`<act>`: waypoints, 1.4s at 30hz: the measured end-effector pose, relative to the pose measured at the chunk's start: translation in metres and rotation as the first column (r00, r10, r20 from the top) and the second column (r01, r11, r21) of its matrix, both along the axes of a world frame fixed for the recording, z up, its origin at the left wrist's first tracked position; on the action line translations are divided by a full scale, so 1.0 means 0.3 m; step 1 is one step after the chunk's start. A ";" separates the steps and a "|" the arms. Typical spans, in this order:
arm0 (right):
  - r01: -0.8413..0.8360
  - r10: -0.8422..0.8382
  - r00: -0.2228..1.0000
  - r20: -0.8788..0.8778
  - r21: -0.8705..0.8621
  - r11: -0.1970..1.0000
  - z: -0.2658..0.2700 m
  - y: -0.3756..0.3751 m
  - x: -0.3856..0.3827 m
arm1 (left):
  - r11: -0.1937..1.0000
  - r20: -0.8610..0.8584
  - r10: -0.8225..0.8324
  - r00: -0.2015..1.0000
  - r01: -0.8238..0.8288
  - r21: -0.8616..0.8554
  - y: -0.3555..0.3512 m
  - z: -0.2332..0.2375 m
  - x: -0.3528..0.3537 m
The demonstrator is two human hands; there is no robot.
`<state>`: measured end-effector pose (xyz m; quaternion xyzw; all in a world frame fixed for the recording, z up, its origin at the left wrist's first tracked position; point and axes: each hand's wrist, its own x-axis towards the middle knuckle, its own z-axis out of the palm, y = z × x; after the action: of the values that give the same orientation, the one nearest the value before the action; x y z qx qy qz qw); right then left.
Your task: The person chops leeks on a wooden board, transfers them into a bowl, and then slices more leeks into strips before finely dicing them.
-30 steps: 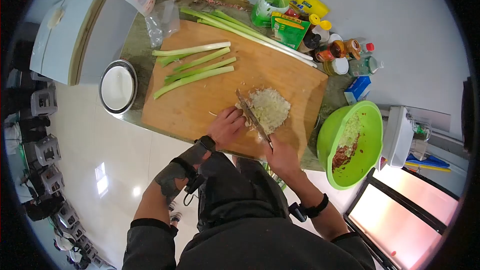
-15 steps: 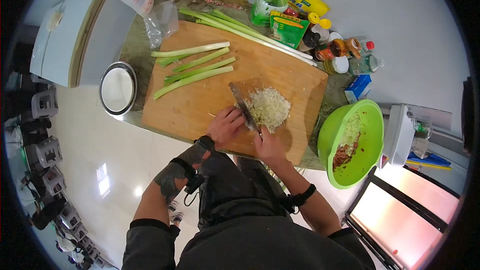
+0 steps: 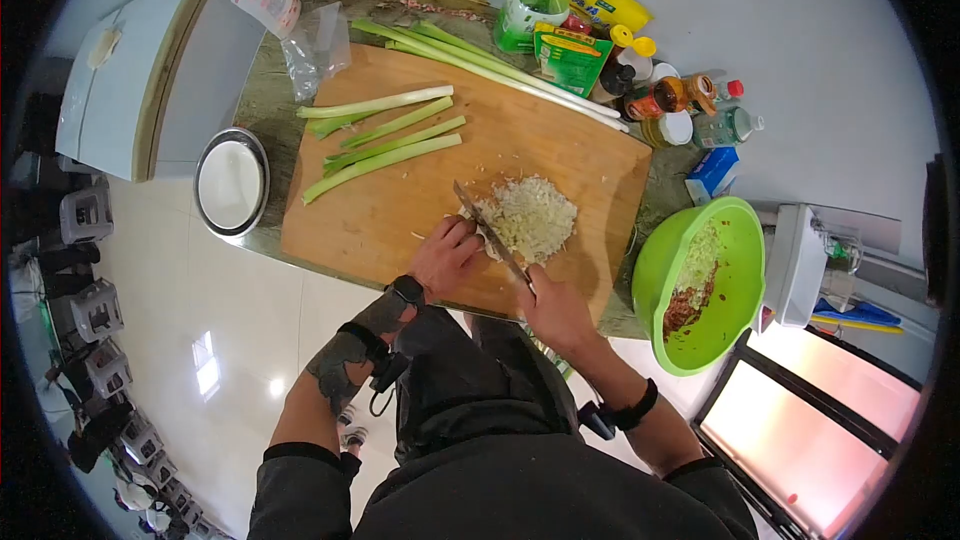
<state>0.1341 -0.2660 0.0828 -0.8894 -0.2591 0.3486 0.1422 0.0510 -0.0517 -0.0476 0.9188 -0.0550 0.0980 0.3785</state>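
My right hand (image 3: 557, 312) grips the handle of a kitchen knife (image 3: 495, 240), its blade slanting across the left edge of a heap of chopped scallion (image 3: 538, 220). Close against the blade on the other side is my left hand (image 3: 447, 258), fingers curled down on the wooden cutting board (image 3: 370, 230); what lies under them is hidden, though pale bits show beside the fingertips. Several cut lengths of scallion (image 3: 400, 153) lie on the board's upper left. Longer scallion stalks (image 3: 560, 97) stretch along its far edge.
A green basin (image 3: 650, 290) with chopped scallion and a brown, minced-looking mass stands right of the board. Bottles and packets (image 3: 570, 58) crowd the back right. A white bowl (image 3: 230, 185) stands at the left edge, and a plastic bag (image 3: 318, 50) lies at the back left.
The knife blade has tilted and shifted slightly toward my left hand, and my right hand has moved a little right and nearer to me. The left hand stays almost in place.
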 end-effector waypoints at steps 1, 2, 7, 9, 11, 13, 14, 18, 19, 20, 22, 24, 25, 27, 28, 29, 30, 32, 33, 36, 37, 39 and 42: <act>-0.024 0.024 1.000 0.014 -0.001 1.000 0.007 -0.008 -0.007 | 1.000 0.009 0.014 1.000 -0.014 -0.012 -0.005 0.001 0.005; 0.023 -0.024 0.999 0.035 0.032 0.999 -0.041 -0.011 -0.028 | 0.999 0.016 0.026 1.000 -0.026 -0.025 -0.012 0.004 0.003; 0.093 -0.095 0.995 0.028 0.084 0.992 -0.030 0.013 -0.019 | 1.000 0.027 0.016 0.999 -0.017 0.022 -0.005 0.019 0.006; 0.042 -0.041 0.999 -0.022 0.036 0.998 -0.035 -0.018 -0.029 | 0.999 0.018 0.035 0.999 -0.035 0.015 -0.004 0.012 -0.001; 0.041 -0.041 0.999 -0.026 0.006 0.999 -0.075 -0.032 -0.057 | 0.999 0.008 0.047 0.999 -0.047 0.016 -0.013 0.018 -0.013; 0.095 -0.095 0.995 0.041 0.021 0.995 -0.158 0.016 -0.054 | 0.998 0.033 0.038 0.999 -0.039 0.056 -0.010 0.016 -0.002; 0.086 -0.087 0.996 0.019 0.047 0.995 -0.163 0.016 -0.051 | 0.996 0.038 0.027 0.999 -0.030 0.078 -0.004 0.016 -0.009; 0.041 -0.039 0.999 -0.030 0.065 0.997 -0.029 -0.018 -0.036 | 0.998 0.040 0.041 0.998 -0.042 0.040 -0.009 0.006 -0.007; 0.023 -0.021 0.999 -0.037 0.061 0.998 -0.013 -0.020 -0.040 | 0.997 0.041 0.056 0.998 -0.058 0.043 -0.009 0.007 -0.011; 0.073 -0.072 0.997 -0.019 0.067 0.995 -0.045 -0.010 -0.057 | 0.997 0.039 0.067 0.997 -0.068 0.042 -0.015 0.009 -0.019; 0.170 -0.173 0.985 0.024 0.092 0.981 -0.140 0.033 -0.081 | 0.995 0.043 0.046 0.998 -0.050 0.086 -0.013 0.010 -0.019; 0.088 -0.098 0.993 0.072 0.129 0.988 -0.156 0.037 -0.057 | 0.994 0.040 0.036 0.999 -0.040 0.105 0.005 0.015 -0.021; 0.051 -0.064 0.993 0.098 0.136 0.989 -0.143 0.027 -0.049 | 0.995 0.035 0.037 0.999 -0.040 0.087 -0.001 0.018 -0.023; 0.040 -0.039 0.999 -0.006 0.068 0.997 -0.033 0.004 -0.025 | 0.996 0.044 0.045 0.998 -0.049 0.078 -0.003 0.013 -0.010; 0.029 -0.027 0.997 -0.066 0.036 0.999 0.011 0.005 -0.026 | 0.995 0.046 0.049 0.998 -0.053 0.087 -0.003 0.006 -0.017; 0.051 -0.049 0.998 -0.038 0.060 0.997 -0.034 0.003 -0.041 | 0.994 0.049 0.053 0.997 -0.058 0.096 -0.004 -0.001 -0.023; 0.074 -0.074 0.997 -0.011 0.084 0.994 -0.112 0.000 -0.066 | 0.995 0.023 0.045 0.999 -0.047 0.092 -0.006 0.004 -0.028; 0.096 -0.097 0.995 0.005 0.089 0.991 -0.153 0.004 -0.072 | 0.995 -0.024 0.022 0.999 -0.019 0.093 0.004 0.024 -0.027; 0.091 -0.091 0.996 -0.003 0.075 0.993 -0.147 0.032 -0.047 | 0.994 -0.008 0.023 1.000 -0.022 0.106 0.019 0.021 -0.019; 0.049 -0.048 0.998 -0.050 0.021 0.999 -0.011 0.028 -0.030 | 0.995 0.000 0.017 1.000 -0.017 0.098 0.004 0.014 -0.030; 0.024 -0.023 0.998 -0.064 0.010 1.000 0.034 0.029 -0.019 | 0.995 -0.010 0.022 1.000 -0.021 0.094 0.004 0.015 -0.029; 0.063 -0.063 0.998 -0.011 0.036 0.997 -0.067 0.013 -0.061 | 0.996 -0.020 0.026 0.999 -0.024 0.090 0.006 0.017 -0.032; 0.127 -0.128 0.992 0.022 0.052 0.991 -0.129 0.043 -0.065 | 0.993 0.003 0.001 1.000 -0.001 0.114 0.021 0.027 -0.024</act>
<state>0.1146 -0.2531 0.0440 -0.9047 -0.2123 0.3208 0.1832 0.0438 -0.0454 -0.0395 0.9388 -0.0607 0.0962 0.3252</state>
